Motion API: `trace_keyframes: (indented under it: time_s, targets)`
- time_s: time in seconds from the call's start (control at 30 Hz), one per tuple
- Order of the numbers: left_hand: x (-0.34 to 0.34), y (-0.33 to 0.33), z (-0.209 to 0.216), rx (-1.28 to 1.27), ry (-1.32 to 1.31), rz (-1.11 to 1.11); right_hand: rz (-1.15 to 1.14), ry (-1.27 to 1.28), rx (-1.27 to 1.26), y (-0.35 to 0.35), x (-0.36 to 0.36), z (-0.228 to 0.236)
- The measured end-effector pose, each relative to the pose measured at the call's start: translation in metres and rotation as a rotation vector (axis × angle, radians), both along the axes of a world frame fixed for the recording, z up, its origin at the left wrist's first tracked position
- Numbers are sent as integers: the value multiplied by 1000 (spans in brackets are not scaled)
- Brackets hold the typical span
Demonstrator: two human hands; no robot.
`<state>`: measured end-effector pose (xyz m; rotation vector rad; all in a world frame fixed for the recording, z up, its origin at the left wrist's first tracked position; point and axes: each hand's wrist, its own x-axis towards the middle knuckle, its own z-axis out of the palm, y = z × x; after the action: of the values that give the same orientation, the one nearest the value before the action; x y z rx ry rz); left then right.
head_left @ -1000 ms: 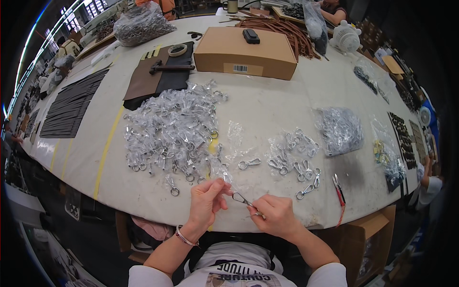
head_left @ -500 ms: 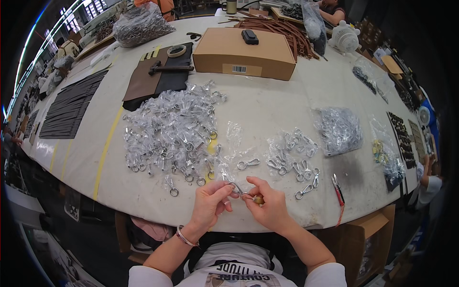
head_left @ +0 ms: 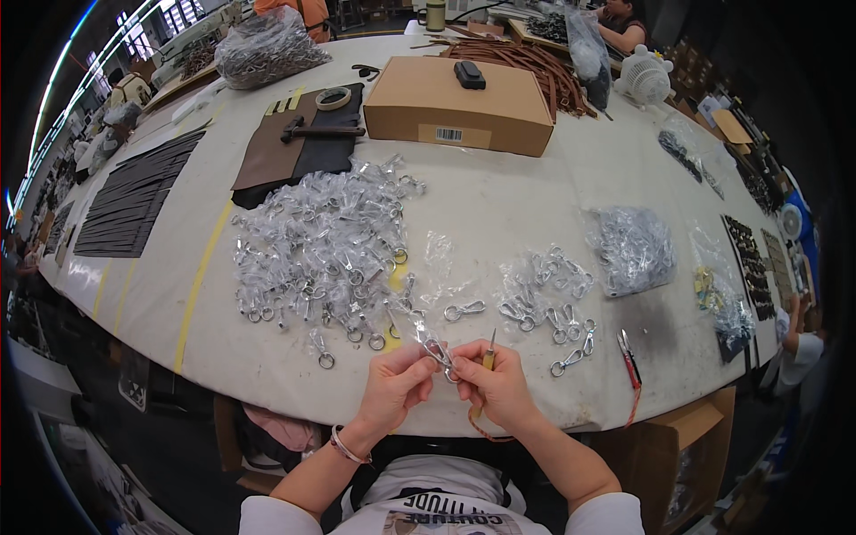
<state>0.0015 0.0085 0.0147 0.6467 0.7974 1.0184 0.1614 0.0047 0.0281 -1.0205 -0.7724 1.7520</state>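
Observation:
Between my two hands, just over the near table edge, is a silver snap hook with a ring end. My left hand pinches its one side, thumb against fingers. My right hand pinches the ring end and also holds an awl with a yellowish handle, its thin point upward and a cord hanging from its lower end. Clear film lies right behind the hook. A large heap of plastic-wrapped snap hooks spreads to the left. Several snap hooks lie to the right, with another single snap hook nearer.
Red-handled snips lie at the right. Behind are a clear bag of crumpled plastic, a cardboard box with a black device, a hammer and a tape roll. Dark strips lie far left.
The hook has turned in my fingers and its ring end now points down. The awl has swung upright in my right hand, its point and cord now showing.

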Motion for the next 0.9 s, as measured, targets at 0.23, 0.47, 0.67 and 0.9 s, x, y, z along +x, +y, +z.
trace_keyframes:
  time_s: [0.23,0.47,0.67,0.9]
  targets:
    - [-13,-1,-5,40,-17,-121,15,166,-148,0,5,0]
    - [0,-4,-5,-7,-18,-9,68,206,-178,-1,3,-4]
    - [-2,-3,-12,-18,-169,-95,197,404,-261,-5,6,-16]
    - [-14,1,-11,99,-39,-73,378,-566,240,12,23,12]
